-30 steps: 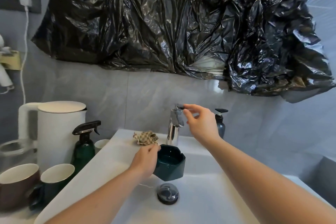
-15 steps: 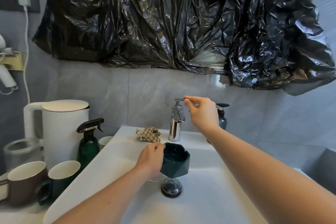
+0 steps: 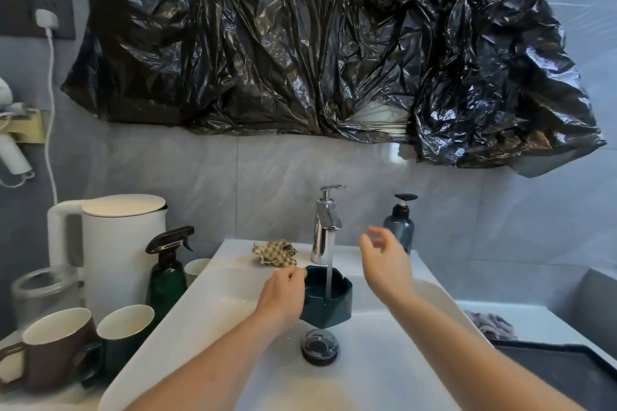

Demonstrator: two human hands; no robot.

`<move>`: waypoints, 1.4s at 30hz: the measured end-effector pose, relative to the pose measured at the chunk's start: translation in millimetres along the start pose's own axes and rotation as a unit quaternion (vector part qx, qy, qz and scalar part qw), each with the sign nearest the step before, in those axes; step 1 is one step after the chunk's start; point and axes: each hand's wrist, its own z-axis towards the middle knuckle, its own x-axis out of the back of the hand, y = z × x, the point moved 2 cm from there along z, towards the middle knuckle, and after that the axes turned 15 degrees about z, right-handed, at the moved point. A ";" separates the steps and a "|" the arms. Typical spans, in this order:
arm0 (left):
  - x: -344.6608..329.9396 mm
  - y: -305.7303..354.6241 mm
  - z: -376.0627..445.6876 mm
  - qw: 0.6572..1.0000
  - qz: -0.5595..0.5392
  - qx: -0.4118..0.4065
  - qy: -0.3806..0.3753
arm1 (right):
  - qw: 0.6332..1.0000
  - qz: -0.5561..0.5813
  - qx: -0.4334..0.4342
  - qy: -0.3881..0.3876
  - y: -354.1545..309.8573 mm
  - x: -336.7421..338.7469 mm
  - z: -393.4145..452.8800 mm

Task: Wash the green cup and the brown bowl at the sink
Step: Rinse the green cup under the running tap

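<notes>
My left hand (image 3: 282,297) grips the left rim of a dark green square dish with notched corners (image 3: 329,302) and holds it above the white sink basin (image 3: 207,317). A thin stream of water (image 3: 329,280) runs from the chrome faucet (image 3: 324,227) into the dish. Just right of the faucet, my right hand (image 3: 385,260) hovers with relaxed fingers and holds nothing. On the counter at the left stand a green cup (image 3: 122,334) and a brown cup (image 3: 53,349), both white inside.
A black drain plug (image 3: 319,345) sits in the basin under the dish. A checked cloth (image 3: 275,252) lies behind the basin. A white kettle (image 3: 113,243), a green spray bottle (image 3: 167,272) and a glass jar (image 3: 40,290) crowd the left counter. A dark soap dispenser (image 3: 400,223) stands at the right.
My right hand has let go of the faucet lever and dropped down to the right. Water now runs into the green dish, which my left hand still holds.
</notes>
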 end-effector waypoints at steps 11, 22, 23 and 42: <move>15.0 34.7 -30.6 0.998 0.060 0.031 0.021 | 0.990 -0.040 -0.094 -0.095 30.9 0.5 -43.5; 7.2 14.7 -33.1 0.997 0.074 0.000 -0.035 | 0.980 -0.118 -0.061 -0.149 46.3 0.0 -40.6; 7.2 15.4 -32.2 0.997 0.071 -0.005 -0.038 | 0.979 -0.130 -0.053 -0.150 47.4 0.3 -38.9; 5.7 13.2 -29.2 0.986 0.159 -0.035 -0.019 | 0.968 -0.163 -0.037 -0.185 54.9 1.0 -34.1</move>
